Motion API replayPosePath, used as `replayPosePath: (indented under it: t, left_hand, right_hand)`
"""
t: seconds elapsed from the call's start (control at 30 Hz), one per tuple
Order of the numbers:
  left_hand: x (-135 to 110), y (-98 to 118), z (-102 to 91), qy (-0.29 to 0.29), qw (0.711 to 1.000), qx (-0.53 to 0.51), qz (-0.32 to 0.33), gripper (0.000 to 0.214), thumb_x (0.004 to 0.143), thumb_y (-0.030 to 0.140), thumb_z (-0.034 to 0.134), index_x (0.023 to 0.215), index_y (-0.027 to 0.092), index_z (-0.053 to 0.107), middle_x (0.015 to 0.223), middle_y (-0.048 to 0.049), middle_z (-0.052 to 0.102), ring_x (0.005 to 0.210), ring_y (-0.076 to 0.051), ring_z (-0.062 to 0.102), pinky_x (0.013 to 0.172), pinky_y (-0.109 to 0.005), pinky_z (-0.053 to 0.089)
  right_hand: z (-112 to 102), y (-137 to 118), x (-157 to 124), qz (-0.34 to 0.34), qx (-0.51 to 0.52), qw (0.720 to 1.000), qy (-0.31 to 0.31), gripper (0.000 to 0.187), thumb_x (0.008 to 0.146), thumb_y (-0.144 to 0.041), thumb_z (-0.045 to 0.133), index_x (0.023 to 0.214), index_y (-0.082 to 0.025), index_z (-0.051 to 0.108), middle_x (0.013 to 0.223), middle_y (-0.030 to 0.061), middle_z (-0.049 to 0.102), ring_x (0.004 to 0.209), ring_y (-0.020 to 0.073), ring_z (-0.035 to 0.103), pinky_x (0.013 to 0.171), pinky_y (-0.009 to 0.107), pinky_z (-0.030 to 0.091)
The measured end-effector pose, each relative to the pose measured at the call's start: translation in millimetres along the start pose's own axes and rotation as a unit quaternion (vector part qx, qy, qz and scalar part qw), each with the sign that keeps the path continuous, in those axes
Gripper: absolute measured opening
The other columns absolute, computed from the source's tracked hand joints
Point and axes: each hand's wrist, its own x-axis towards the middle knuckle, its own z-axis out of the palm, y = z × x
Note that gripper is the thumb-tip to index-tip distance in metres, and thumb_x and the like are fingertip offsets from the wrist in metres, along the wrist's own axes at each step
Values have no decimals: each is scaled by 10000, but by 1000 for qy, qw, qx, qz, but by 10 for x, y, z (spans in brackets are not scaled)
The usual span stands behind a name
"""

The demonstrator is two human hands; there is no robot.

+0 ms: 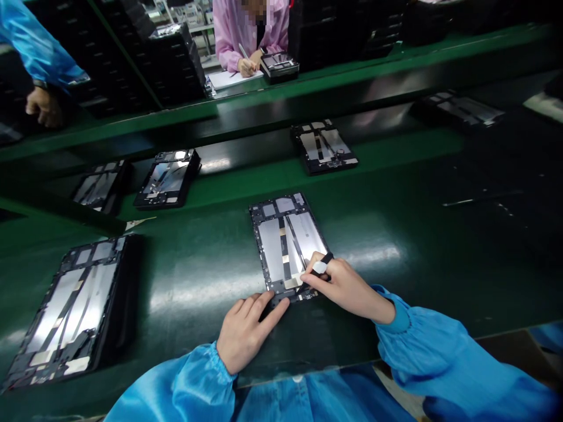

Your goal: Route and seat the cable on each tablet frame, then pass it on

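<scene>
An opened tablet lies on the green work surface in front of me, its silver inner plate, dark ribbon cables and lower circuit parts showing. My left hand rests at its lower left corner, fingers stretched and apart, fingertips touching the bottom edge. In a pinch, my right hand grips a slim black pen-like tool; its exact kind is unclear. The tool's dark tip points down at the tablet's lower edge, right of my left fingertips. Something white sits on or by the right index finger.
A stack of similar tablets stands at the near left. More open tablets lie along the back, including one behind mine. Beyond a green ledge, a person in pink writes; a blue-sleeved person's hand hangs at far left.
</scene>
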Motion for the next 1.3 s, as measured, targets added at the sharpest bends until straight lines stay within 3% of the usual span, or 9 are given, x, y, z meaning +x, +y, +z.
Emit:
replayPosePath:
  t: [0.3, 0.37, 0.53, 0.7, 0.83, 1.0, 1.13, 1.2, 1.3]
  left_hand:
    - [198, 44, -23, -40, 998, -39, -22, 359, 986, 201, 452, 1325, 276, 545, 1162, -123, 587, 883, -223, 599, 696, -360, 550]
    - [190, -14, -24, -32, 997, -73, -13, 343, 987, 195, 457, 1311, 256, 551, 1226, -119, 582, 928, -216, 603, 735, -357, 561]
    - [84, -125, -61, 33, 990, -135, 16, 257, 981, 175, 500, 1219, 173, 599, 1267, -109, 601, 1090, -193, 583, 866, -310, 522]
    - [269, -129, -15, 39, 997, -39, 45, 319, 952, 309, 591, 1234, 159, 596, 1092, -89, 675, 928, -207, 604, 783, -326, 465]
    - [759, -533, 193, -6, 999, -1, -51, 363, 933, 321, 611, 1280, 220, 585, 1059, -77, 676, 874, -216, 592, 732, -330, 432]
    - [1494, -1449, 477, 43, 972, 7, -231, 335, 909, 192, 619, 1238, 254, 624, 1189, -77, 648, 1101, -246, 552, 897, -355, 415]
    - [1531, -2146, 464, 135, 911, 20, -389, 279, 904, 238, 639, 1183, 242, 643, 1275, -67, 601, 1163, -216, 541, 999, -350, 411]
    - [1311, -2432, 326, 207, 842, 31, -497, 328, 930, 299, 612, 1241, 196, 589, 1331, -92, 545, 1189, -243, 532, 1015, -436, 427]
    - [892, -2807, 26, 302, 704, 21, -642, 380, 946, 344, 593, 1274, 161, 540, 1303, -110, 537, 1135, -257, 569, 948, -483, 491]
  right_hand:
    - [3, -15, -7, -11, -23, 1000, 6, 239, 935, -296, 540, 720, -200, 586, 697, -7, 572, 575, 140, 567, 537, 261, 411]
    - [8, 47, -27, -17, -9, 999, 47, 242, 929, -325, 548, 721, -205, 579, 692, 5, 582, 602, 162, 578, 551, 274, 432]
    - [84, 345, -15, 7, 109, 949, 294, 280, 892, -454, 603, 737, -224, 562, 719, 13, 641, 726, 199, 630, 814, 358, 499]
    - [232, 465, 225, 51, 236, 927, 287, 385, 828, -584, 626, 836, -203, 686, 820, 49, 735, 756, 225, 677, 692, 330, 530]
    - [259, 494, 428, 30, 228, 916, 329, 430, 832, -595, 610, 910, -197, 752, 964, 80, 761, 940, 261, 678, 856, 377, 510]
    - [195, 643, 447, 52, 238, 894, 375, 508, 814, -621, 616, 1022, -173, 734, 920, 88, 748, 812, 233, 677, 855, 429, 508]
    - [153, 673, 440, 89, 253, 886, 377, 546, 787, -642, 629, 1068, -180, 711, 848, 79, 737, 802, 251, 670, 819, 427, 525]
    - [159, 636, 461, 96, 258, 885, 375, 545, 778, -654, 625, 1063, -196, 704, 820, 79, 735, 772, 274, 669, 785, 448, 538]
    - [189, 580, 513, 95, 258, 893, 356, 532, 764, -671, 610, 1051, -232, 700, 807, 89, 747, 757, 320, 681, 754, 493, 551]
